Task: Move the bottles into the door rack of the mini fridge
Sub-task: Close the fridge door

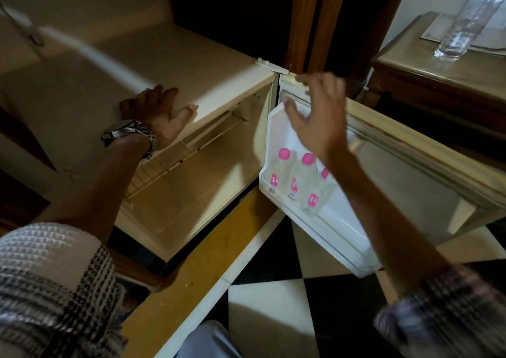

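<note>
Mini fridge [191, 89]: cream cabinet, door [410, 171] swung wide to your right, interior lit and showing a wire shelf [175, 160]. Floor [273, 303] below is black-and-white checker. At upper right, a side counter [427, 64] carries one clear bottle [465, 20], blurred, apparently tilted; well apart from both hands. Door rack [323, 229]: white, low on the inner door face. Three bottles with pink caps [308, 182] stand upright in it, side by side at the hinge end; the third is partly hidden behind your right forearm. Your left hand [156, 111] lies flat on the fridge top, palm down, thumb hooked over the front edge, fingers spread and closed on nothing; metal watch [128, 135] on that wrist. Your right hand [315, 116] is in the air near the top of the door, above the racked bottles and clear of them, fingers apart and loosely curled, its grip empty. The nearest pink cap sits just under that wrist in the frame, not touching it. Checked sleeves [54, 281] on both arms.
</note>
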